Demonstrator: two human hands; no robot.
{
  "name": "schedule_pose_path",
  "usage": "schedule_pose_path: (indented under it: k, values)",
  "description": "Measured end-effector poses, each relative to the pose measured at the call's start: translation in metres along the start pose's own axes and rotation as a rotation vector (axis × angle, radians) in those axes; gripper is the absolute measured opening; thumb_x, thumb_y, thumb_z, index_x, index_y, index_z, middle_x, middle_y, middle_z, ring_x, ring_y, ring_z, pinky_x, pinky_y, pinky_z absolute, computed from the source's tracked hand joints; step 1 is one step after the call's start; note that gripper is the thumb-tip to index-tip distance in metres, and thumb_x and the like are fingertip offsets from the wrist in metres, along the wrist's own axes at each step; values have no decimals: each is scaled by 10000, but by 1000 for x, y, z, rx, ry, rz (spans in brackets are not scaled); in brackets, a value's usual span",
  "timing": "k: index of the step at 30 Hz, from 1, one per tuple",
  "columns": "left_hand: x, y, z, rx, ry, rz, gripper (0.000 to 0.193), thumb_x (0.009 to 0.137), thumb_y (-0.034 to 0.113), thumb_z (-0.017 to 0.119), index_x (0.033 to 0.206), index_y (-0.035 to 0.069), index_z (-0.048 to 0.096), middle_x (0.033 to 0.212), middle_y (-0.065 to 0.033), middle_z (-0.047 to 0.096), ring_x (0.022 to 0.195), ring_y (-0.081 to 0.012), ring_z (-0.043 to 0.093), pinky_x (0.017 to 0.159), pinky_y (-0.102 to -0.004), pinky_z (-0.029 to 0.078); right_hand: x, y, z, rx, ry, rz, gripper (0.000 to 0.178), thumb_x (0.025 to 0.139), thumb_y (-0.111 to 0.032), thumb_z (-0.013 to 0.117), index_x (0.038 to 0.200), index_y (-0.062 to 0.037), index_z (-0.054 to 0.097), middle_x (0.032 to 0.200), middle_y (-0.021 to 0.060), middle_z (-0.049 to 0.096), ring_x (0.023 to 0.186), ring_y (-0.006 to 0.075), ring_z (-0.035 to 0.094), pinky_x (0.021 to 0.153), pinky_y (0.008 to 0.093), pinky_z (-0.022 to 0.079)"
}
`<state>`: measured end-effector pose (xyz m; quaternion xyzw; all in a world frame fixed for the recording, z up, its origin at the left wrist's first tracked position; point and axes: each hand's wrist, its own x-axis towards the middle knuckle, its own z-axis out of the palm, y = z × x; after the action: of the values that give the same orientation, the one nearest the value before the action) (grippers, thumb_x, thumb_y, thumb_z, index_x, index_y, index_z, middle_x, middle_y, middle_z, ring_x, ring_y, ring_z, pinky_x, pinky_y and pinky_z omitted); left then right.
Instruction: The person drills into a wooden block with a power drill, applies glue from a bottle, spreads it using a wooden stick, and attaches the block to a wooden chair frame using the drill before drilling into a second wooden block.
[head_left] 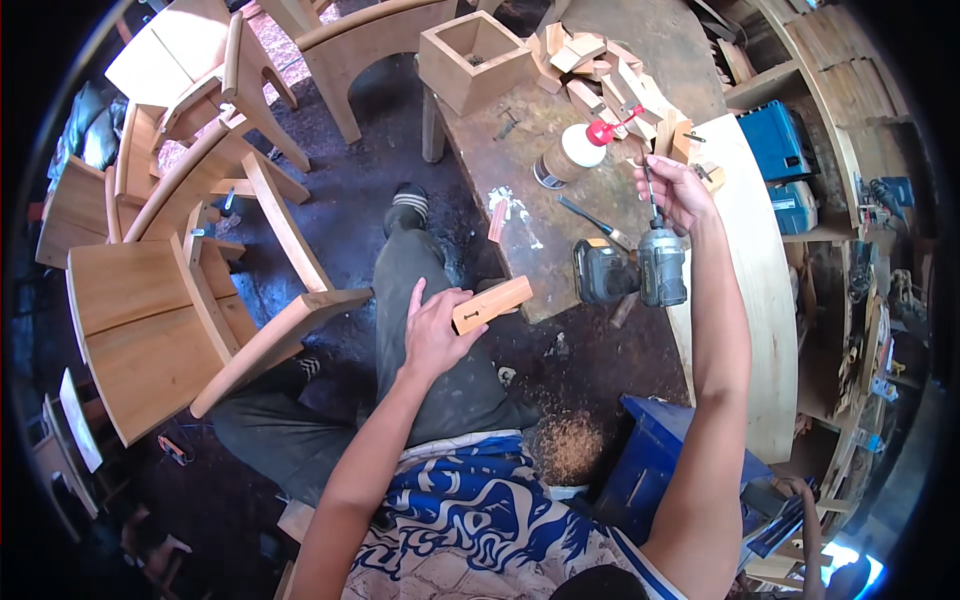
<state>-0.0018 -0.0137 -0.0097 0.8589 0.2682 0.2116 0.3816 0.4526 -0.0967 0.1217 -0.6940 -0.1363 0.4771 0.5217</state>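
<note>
My left hand (436, 325), over my thigh, is closed around a small wooden block (496, 304) with a dark slot-like hole in its face. The block is just off the near edge of the worn workbench (480, 150). My right hand (680, 192) is closed at the front end of a cordless drill (662, 268), with the fingers on its long thin bit (650, 185). The drill lies by the bench's near right corner, its battery (598, 270) pointing left. A chisel-like tool (597, 222) with a dark blade lies beside the drill.
A glue bottle (566, 158) with a red nozzle stands on the bench. Behind it are piled wood offcuts (610, 75) and an open wooden box (475, 75). Wooden chairs (150, 310) crowd the left. A pale board (750, 300) and shelves (825, 120) line the right.
</note>
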Motion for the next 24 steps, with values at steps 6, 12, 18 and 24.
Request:
schedule_pose_path:
  k: [6,12,18,24]
  values:
    - [2,3,-5,-35,-50,-52,521,713,247,900,1142,95,647,1102,-52,753,1095,-250,700,1232,-558,233,-64,77,-49,-50,-25,-170,512,939,-51,560,1442,32,511,1240,137,687,1122,178,659,948,306,546]
    - [5,6,-8,-98,-40,-79,506,719,241,894,1144,121,648,1073,-32,753,1066,-232,706,1241,-547,217,-111,164,4,-353,155,-314,641,889,-85,739,1479,-52,493,1345,80,609,1212,205,614,999,410,535]
    - [4,5,-3,-62,-68,-73,467,727,236,882,1115,115,652,1060,-44,752,1048,-242,707,1243,-541,215,-90,171,85,-38,572,-546,448,761,54,778,1180,-17,637,1027,75,692,976,202,662,925,369,520]
    - [3,2,4,-42,3,-31,468,732,197,872,1110,113,609,1061,-60,738,1077,-255,697,1238,-545,233,-138,156,56,163,531,-426,285,744,43,738,1017,-5,676,909,62,674,832,202,654,821,342,528]
